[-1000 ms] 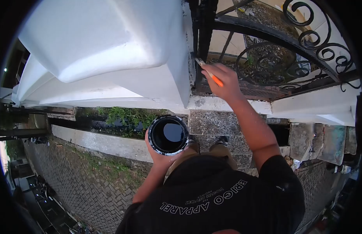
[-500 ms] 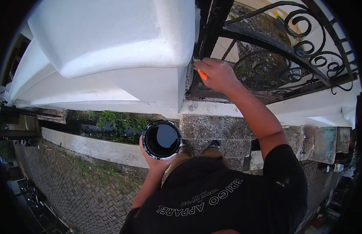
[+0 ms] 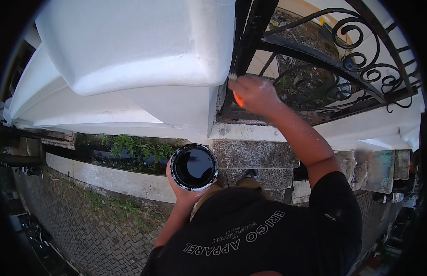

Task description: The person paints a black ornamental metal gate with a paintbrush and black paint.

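Note:
My left hand [image 3: 185, 193] is wrapped round a paint can [image 3: 194, 167] of black paint, its rim smeared with paint, held at waist height. My right hand [image 3: 255, 94] is closed on a paintbrush with an orange handle [image 3: 238, 100]. The brush's pale metal band [image 3: 232, 76] shows above my fingers, close against the dark upright post of the black iron gate [image 3: 250, 39]. From this angle the bristle tips are hard to make out against the post.
A white wall pillar [image 3: 140, 50] stands directly left of the gate post. Stone steps [image 3: 255, 154] lie under me, with a planted ditch [image 3: 135, 149] and a concrete curb [image 3: 107, 177] to the left. Brick paving [image 3: 98, 225] stretches behind. Scrolled ironwork [image 3: 353, 34] fills the gate at right.
My right hand and the brush have shifted slightly down along the gate post, and more of the brush's metal band shows. The paint can stays in my left hand; the view has shifted a little.

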Motion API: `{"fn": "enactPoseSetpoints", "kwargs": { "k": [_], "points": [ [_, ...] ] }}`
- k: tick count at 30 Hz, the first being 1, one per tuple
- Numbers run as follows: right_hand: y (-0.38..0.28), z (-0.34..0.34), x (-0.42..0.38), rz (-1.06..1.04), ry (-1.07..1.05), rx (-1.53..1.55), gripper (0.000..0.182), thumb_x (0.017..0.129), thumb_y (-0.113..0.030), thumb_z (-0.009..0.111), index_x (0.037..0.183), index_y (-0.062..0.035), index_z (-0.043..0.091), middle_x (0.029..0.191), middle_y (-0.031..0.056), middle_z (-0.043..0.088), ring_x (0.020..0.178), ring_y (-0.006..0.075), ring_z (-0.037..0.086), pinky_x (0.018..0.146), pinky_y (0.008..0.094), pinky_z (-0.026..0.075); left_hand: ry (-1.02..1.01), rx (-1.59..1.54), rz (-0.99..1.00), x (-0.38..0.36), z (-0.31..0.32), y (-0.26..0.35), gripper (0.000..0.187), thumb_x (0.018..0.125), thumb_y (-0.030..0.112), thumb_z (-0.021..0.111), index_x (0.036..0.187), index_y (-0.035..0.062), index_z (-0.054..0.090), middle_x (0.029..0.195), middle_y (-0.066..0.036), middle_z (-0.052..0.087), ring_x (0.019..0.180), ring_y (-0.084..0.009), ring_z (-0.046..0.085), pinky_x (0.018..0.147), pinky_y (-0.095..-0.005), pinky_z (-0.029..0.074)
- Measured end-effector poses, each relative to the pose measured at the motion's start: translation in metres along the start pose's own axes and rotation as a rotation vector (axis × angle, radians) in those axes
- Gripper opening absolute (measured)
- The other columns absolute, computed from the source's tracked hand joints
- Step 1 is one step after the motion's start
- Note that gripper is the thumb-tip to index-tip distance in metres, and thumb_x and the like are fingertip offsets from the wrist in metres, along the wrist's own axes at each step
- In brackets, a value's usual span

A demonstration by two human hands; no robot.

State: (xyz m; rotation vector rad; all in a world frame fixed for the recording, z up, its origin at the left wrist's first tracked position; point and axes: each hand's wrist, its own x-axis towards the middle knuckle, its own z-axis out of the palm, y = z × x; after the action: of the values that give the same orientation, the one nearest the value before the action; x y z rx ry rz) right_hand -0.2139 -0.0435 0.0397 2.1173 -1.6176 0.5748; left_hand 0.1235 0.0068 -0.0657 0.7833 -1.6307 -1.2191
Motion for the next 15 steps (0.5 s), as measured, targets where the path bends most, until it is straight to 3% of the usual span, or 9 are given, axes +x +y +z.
{"fn": "enactPoseSetpoints", "kwargs": {
  "k": [4,11,15],
  "points": [
    [0.002,-0.019,0.010,0.007,0.146,-0.096,0.035,0.070,-0.011,0.072,0.105,-0.0094,0.071,0.082,0.0030,0.060,0.072,0.0200,0.066,0.060,0.0337,0.056,0.010,-0.049,-0.054,-0.001,0.001,0.002,0.125,0.057,0.024,0.100,0.151,0.0066,0.019,0.145,-0.017,0.043,0.134,-0.0303,0.049,0.114,-0.0479,0.040],
    [-0.013,0.006,-0.027,0.039,0.275,-0.110,0.040,0.069,-0.010,0.072,0.109,-0.0115,0.075,0.084,0.0052,0.057,0.074,0.0213,0.063,0.059,0.0325,0.055,-0.109,0.097,-0.124,-0.012,-0.014,-0.008,0.127,0.056,0.025,0.101,0.151,0.0061,0.019,0.145,-0.017,0.042,0.135,-0.0302,0.048,0.114,-0.0476,0.040],
    [-0.012,0.048,-0.047,0.057,0.395,-0.063,0.043,0.066,-0.006,0.077,0.109,-0.0107,0.077,0.095,0.0078,0.058,0.076,0.0245,0.064,0.059,0.0334,0.056,-0.163,0.151,-0.103,-0.020,-0.026,-0.044,0.133,0.056,0.033,0.101,0.154,0.0107,0.015,0.151,-0.018,0.039,0.138,-0.0314,0.047,0.115,-0.0491,0.038]
  ]
}}
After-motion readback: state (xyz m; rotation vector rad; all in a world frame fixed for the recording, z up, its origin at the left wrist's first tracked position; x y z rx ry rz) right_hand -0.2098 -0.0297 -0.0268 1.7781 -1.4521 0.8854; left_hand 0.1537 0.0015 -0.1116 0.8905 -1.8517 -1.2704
